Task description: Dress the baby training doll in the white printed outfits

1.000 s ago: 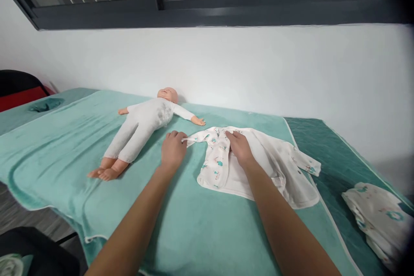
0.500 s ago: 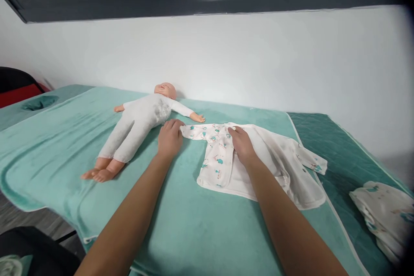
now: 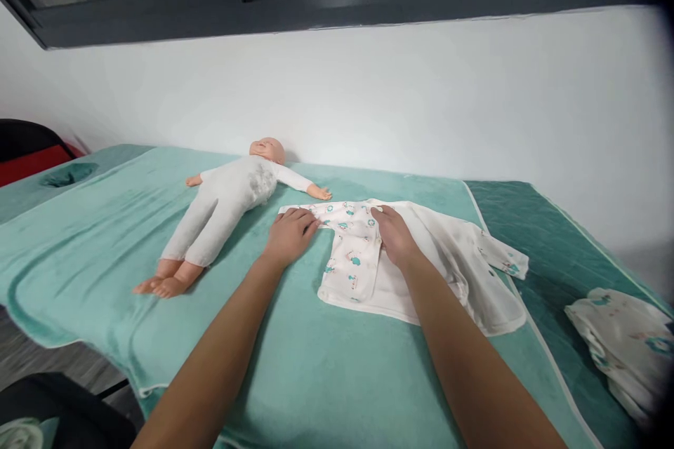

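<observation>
A white baby shirt [image 3: 352, 259] with a green and pink print lies front up, its right half folded open so the plain inside shows. My left hand [image 3: 293, 233] rests on the shirt's left sleeve, fingers lying along the cloth and partly hidden from view. At the neck edge, my right hand [image 3: 394, 233] is closed, pinching the front flap between thumb and fingers. Left of the shirt, a baby doll [image 3: 232, 189] in a white cloth body lies on its back, arms spread, one of its hands close to the sleeve.
Green sheets [image 3: 316, 365] cover the bed, with a darker one [image 3: 519, 214] on the right. Folded printed baby clothes [image 3: 626, 337] lie at the right edge. A white wall [image 3: 368, 98] and dark window frame [image 3: 337, 3] stand behind. A black object [image 3: 63, 407] sits lower left.
My left hand has moved from the cuff's end a little to the right and lies on the sleeve, whose end now shows behind it. My right hand stays at the neck edge.
</observation>
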A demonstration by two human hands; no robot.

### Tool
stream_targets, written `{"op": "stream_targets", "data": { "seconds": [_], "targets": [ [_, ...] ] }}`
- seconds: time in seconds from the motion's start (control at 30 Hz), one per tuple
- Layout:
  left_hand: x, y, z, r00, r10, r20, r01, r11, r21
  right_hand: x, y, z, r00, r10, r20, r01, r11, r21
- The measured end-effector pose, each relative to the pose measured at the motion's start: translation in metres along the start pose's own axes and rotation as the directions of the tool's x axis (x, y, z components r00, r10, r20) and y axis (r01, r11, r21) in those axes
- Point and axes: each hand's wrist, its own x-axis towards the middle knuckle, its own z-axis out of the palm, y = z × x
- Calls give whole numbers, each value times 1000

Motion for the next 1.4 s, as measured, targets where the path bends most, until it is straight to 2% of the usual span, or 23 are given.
{"op": "stream_targets", "data": {
  "seconds": [0.1,0.17,0.23,0.3,0.37,0.43,0.5,0.6,0.7,0.9,1.0,1.13,1.23,1.3,1.37,1.4],
  "targets": [
    [-2,0,-4,992,-73,-102,77,996,39,1,-2,-7,999,29,-16,-31,990,-138],
    [-10,11,-9,986,-43,-162,39,999,-28,1,-4,-11,999,27,-26,-32,977,-210],
    [-25,31,-16,984,33,-177,-62,986,-155,2,-5,-14,999,24,-35,-33,964,-262],
    [-45,57,-23,980,154,-123,-181,948,-261,4,-6,-17,999,29,-42,-41,954,-298],
    [-66,81,-28,968,247,-33,-247,934,-256,4,-6,-19,998,37,-46,-50,947,-317],
    [-81,98,-30,962,271,22,-261,942,-211,4,-6,-20,998,44,-47,-57,944,-324],
    [-88,105,-30,963,265,54,-251,949,-192,4,-7,-19,998,46,-52,-60,945,-323],
    [-89,104,-28,957,280,70,-262,944,-201,3,-7,-14,997,47,-56,-61,952,-300],
    [-87,100,-26,956,290,39,-276,938,-211,2,-6,-8,998,49,-45,-59,969,-239],
    [-89,97,-23,979,191,-68,-203,925,-322,2,-6,-6,996,82,-24,-83,996,-16],
    [-89,98,-22,980,197,-36,-198,921,-336,0,-8,-3,995,96,24,-98,990,102],
    [-87,100,-22,966,251,65,-224,933,-282,-4,-10,1,987,135,83,-153,947,281],
    [-87,101,-22,965,257,50,-232,927,-296,-6,-11,1,984,143,104,-171,921,351],
    [-89,98,-22,983,179,-24,-176,914,-365,-6,-12,0,985,137,105,-166,917,363],
    [-92,95,-20,994,-10,-104,-44,866,-498,-6,-13,0,987,103,120,-141,918,372],
    [-94,92,-19,981,-138,-136,34,812,-582,-6,-13,0,990,61,130,-105,924,368]
  ]
}}
